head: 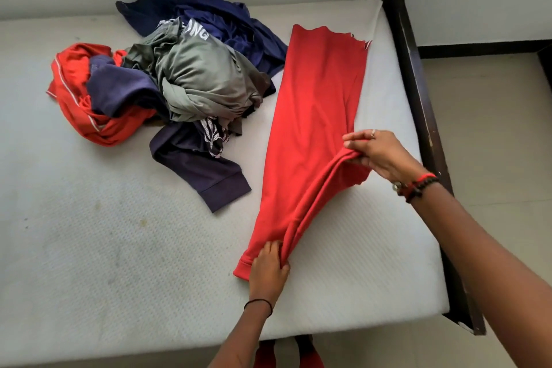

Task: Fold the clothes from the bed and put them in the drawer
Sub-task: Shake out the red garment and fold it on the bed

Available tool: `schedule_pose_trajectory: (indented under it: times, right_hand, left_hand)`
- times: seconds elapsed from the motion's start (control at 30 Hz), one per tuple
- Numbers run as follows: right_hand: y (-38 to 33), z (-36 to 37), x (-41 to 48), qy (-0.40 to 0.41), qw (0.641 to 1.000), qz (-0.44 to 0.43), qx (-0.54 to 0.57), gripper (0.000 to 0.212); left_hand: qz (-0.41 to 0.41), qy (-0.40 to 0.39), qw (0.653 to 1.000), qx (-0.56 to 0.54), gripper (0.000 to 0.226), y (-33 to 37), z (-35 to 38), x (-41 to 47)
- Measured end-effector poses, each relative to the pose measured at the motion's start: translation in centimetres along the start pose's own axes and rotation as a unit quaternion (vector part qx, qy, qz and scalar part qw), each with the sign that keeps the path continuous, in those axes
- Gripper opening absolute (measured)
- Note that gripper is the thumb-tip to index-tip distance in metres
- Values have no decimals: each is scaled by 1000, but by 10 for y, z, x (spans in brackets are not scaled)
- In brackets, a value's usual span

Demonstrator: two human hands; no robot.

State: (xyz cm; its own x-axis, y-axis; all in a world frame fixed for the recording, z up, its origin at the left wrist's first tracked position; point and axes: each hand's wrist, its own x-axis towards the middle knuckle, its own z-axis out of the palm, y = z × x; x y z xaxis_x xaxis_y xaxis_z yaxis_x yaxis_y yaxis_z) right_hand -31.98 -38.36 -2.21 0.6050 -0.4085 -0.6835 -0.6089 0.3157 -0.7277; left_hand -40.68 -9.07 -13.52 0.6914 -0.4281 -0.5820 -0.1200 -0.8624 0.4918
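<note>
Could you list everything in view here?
mattress: one, white, under everything
bed frame: one, dark brown, right edge
red garment: one, red, laid lengthwise at mattress's right
blue garment: one, dark blue, back of pile
grey-green garment: one, white lettering, top of pile
orange garment: one, white stripe, pile's left
purple-blue garment: one, beside orange garment
navy garment: one, white print, pile's front
left hand: one, grips red garment near hem
right hand: one, beaded bracelets, pinches its raised fold

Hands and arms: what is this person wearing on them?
The left hand has a thin black band at its wrist. The right hand has a ring on one finger and red and dark beaded bracelets at the wrist. No sleeves show.
</note>
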Motion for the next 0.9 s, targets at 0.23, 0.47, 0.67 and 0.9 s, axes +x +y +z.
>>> schedule_pose_trajectory:
  times: [0.23, 0.47, 0.67, 0.9]
  right_hand:
    - [-13, 63, 69, 22, 990, 15, -136, 28]
    - [3, 106, 126, 65, 981, 39, -176, 26]
    - [14, 95, 142, 107, 983, -63, -138, 22]
    - [41, 15, 94, 135, 956, -62, -255, 19]
  left_hand:
    - [-29, 55, 995, -76, 20, -6, 0, -4]
    - [-107, 38, 988, -103, 31, -10, -13, 8]
    - [-85, 11, 983, -162, 28, -13, -14, -1]
    - [-36, 56, 981, -180, 38, -29, -15, -10]
